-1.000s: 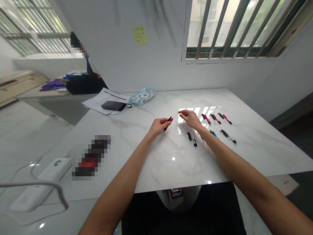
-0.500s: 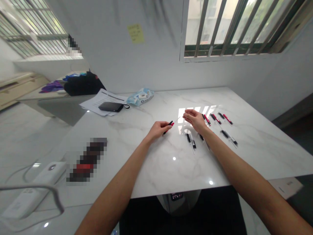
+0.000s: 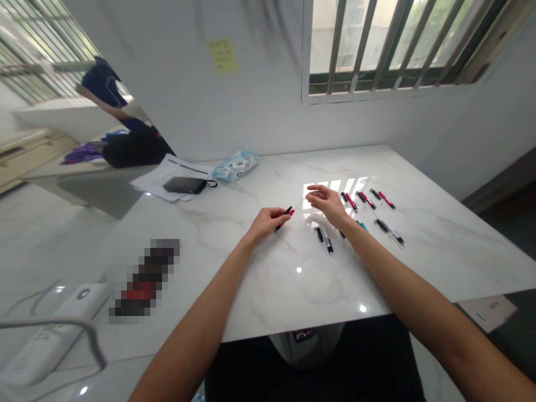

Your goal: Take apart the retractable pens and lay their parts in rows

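My left hand [image 3: 264, 222] is closed on the red and black parts of a pen [image 3: 285, 219] above the middle of the white marbled table. Between the fingertips of my right hand [image 3: 325, 203] is one end of a thin pale pen refill [image 3: 300, 204]. The refill slants down toward the red part in my left hand; whether its tip is inside cannot be made out. Right of my right hand lie red and black disassembled pens [image 3: 362, 199]. A black and clear pen [image 3: 325, 241] lies in parts below it. Under my right forearm, a teal piece [image 3: 362, 225] shows partly.
Another black and clear pen [image 3: 389, 230] lies in parts on the right. Farther back are papers [image 3: 153, 177], a black pouch [image 3: 184, 185] and a blue-white packet [image 3: 237, 166]. A white power strip [image 3: 62, 329] with a cable is at left. A person's arm [image 3: 106, 106] shows behind.
Both hands keep nearly the same place and grip, the refill still between them. The fingers of my right hand have spread a little. A person in dark blue has come into view at far left.
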Demonstrator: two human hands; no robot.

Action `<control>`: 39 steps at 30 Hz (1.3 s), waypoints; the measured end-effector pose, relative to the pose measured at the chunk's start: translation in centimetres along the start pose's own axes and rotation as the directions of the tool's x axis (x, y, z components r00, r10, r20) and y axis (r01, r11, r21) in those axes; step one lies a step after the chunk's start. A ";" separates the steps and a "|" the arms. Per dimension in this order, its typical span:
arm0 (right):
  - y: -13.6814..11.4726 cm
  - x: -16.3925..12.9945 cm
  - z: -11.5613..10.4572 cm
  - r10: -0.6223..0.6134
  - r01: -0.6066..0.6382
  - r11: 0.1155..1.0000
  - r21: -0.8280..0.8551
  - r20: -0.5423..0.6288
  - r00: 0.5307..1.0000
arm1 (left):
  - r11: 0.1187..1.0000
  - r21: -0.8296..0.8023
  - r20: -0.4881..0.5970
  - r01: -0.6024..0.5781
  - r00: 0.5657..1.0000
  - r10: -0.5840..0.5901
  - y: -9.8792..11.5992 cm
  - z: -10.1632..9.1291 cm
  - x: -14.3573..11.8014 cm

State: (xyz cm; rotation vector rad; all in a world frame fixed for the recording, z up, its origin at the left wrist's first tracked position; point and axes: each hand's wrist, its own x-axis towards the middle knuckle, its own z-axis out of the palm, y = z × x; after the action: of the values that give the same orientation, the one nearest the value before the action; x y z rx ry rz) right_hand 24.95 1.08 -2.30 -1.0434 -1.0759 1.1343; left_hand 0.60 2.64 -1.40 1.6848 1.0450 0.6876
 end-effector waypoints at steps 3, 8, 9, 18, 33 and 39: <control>0.0 0.1 -0.1 0.000 0.000 1.000 0.004 -0.005 1.000 | 1.000 -0.016 0.006 0.009 1.000 -0.009 0.2 0.0 -0.1; 0.2 -0.1 0.1 0.009 -0.004 0.998 -0.070 0.066 0.998 | 1.000 -0.014 0.003 0.004 1.000 -0.004 0.4 0.0 -0.2; 0.2 -0.2 0.2 0.011 -0.004 0.997 -0.081 0.088 0.996 | 1.000 -0.016 0.001 0.000 1.000 0.000 0.4 0.0 -0.2; -0.7 -1.5 2.2 -0.027 0.096 0.973 -0.209 0.310 0.950 | 0.996 -0.046 0.000 -0.072 0.997 0.072 0.9 0.8 -0.4; -1.5 0.3 -0.1 -0.071 0.070 0.993 0.095 0.007 0.997 | 0.994 -0.031 -0.024 -0.107 0.994 0.106 0.4 1.2 0.0; -1.1 0.8 -1.2 -0.131 0.128 0.990 -0.063 -0.060 0.989 | 0.980 0.029 -0.272 -0.195 0.942 0.196 -0.5 -0.7 1.1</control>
State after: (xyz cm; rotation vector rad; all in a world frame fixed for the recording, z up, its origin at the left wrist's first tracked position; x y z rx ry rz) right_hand 26.38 1.64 -1.38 -1.0341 -1.1153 0.9636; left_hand 0.42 3.98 -1.67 1.7437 1.0753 1.0737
